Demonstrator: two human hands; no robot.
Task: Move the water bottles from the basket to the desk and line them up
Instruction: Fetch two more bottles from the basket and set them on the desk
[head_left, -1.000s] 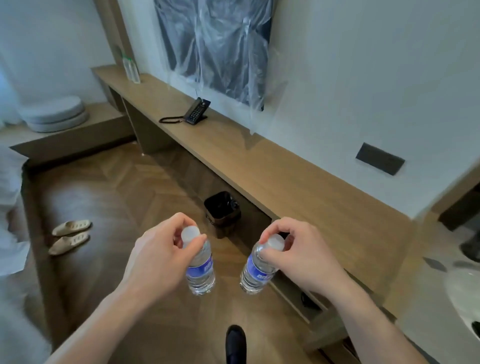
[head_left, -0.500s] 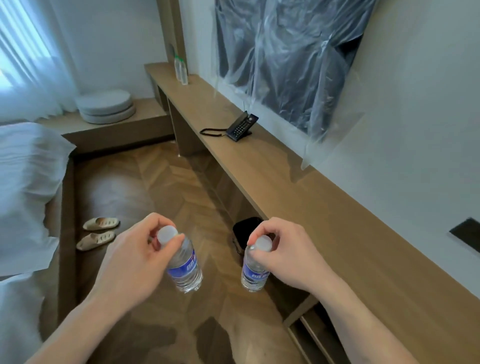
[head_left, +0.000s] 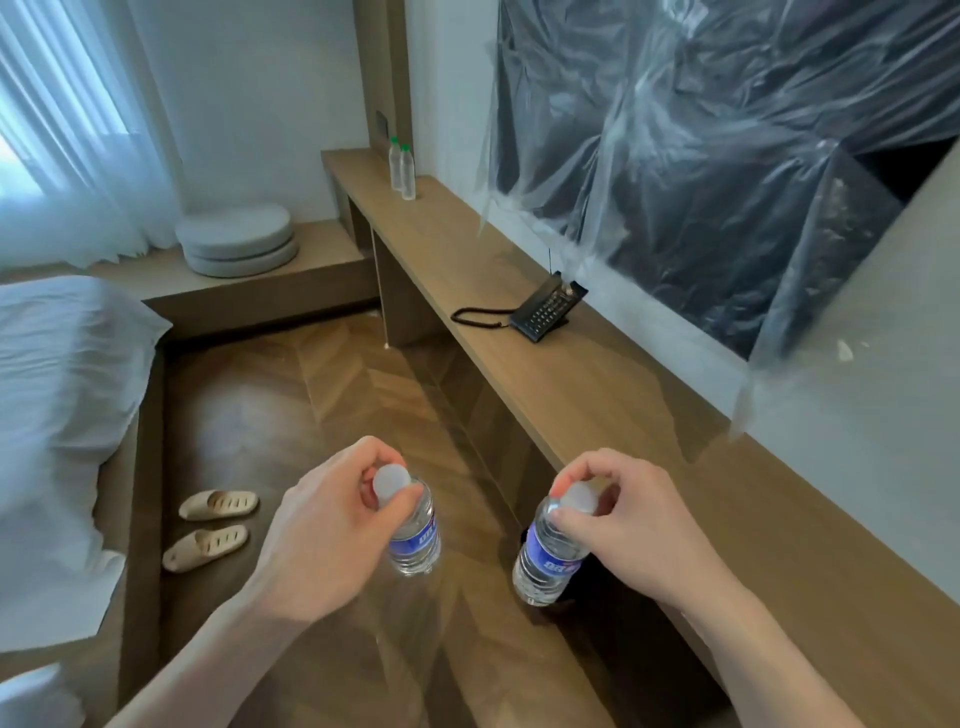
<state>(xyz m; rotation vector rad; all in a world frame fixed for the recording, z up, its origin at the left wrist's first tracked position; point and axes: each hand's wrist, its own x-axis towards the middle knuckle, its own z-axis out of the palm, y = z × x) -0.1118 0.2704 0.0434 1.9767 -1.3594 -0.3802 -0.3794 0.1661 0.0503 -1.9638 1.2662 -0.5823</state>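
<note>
Left hand (head_left: 332, 525) pinches one bottle (head_left: 415, 535) by its cap; right hand (head_left: 618, 525) pinches another bottle (head_left: 545, 561) likewise. Both hang over the floor (head_left: 311, 395), just off the bench (head_left: 649, 415) edge.

A long wooden desk (head_left: 613, 395) runs along the pale right wall (head_left: 857, 415), under a dark panel covered in crinkled clear plastic (head_left: 701, 171). A black telephone (head_left: 543, 312) sits on it. The floor (head_left: 322, 415) is herringbone wood. At left stands a bed with white sheets (head_left: 57, 395), two beige slippers (head_left: 213, 525) beside it. Sheer curtains (head_left: 78, 130) glow with daylight, near two stacked round grey cushions (head_left: 236, 239) on a low platform.
</note>
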